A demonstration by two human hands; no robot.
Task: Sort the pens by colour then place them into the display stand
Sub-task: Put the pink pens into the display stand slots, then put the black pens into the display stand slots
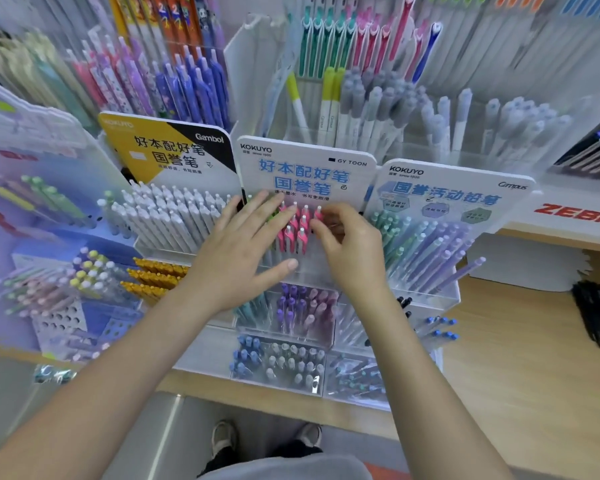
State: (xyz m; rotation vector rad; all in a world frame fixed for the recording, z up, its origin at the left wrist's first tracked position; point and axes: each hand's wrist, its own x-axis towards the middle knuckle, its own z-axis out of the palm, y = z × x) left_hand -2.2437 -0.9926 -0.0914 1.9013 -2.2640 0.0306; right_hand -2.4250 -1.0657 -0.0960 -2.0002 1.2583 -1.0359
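Observation:
A clear tiered display stand (302, 277) with a white and blue header card stands in the middle of the shelf. Several pink pens (295, 230) stand upright in its top tier. My left hand (243, 251) lies flat with fingers spread over the left of that tier, touching the pink pens; a bit of green shows under its fingers. My right hand (352, 244) is at the right of the group, with thumb and fingers pinched around one pink pen (318, 213). Lower tiers hold purple pens (288, 303), blue pens (246, 355) and pale grey pens (291, 362).
A stand of white pens (167, 216) is on the left, and one of pastel green and lilac pens (426, 244) on the right. Yellow pens (153, 275) lie lower left. Black pens (596, 313) lie on the wooden shelf (520, 341) at right. More pen racks rise behind.

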